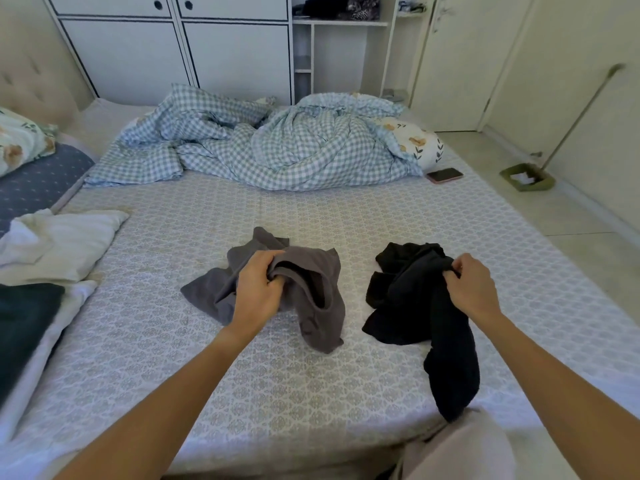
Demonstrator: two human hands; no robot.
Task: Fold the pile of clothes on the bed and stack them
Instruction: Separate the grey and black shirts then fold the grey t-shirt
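Gripping one garment in each hand, you have two soft, light pieces at the centre of the frame on the patterned bed (207, 209). The grey garment (311, 306) lies crumpled just left of centre; your left hand (258, 289) has its fingers curled into a bunched fold near its upper edge. The black garment (415, 306) lies just right of centre, well apart from the grey one, with a long limp tail trailing toward the lower right; your right hand (472, 287) pinches a ridge of cloth at its top. Both will likely drape and collapse rather than hold shape, so take hold at a hem or waistband and shake flat before folding. Which edge is the waistband cannot be told, as the folds hide it. Outward from these: white bedding (62, 244) at centre left, a checked duvet (277, 150) heaped across the upper middle, a phone (445, 175) at its right end.
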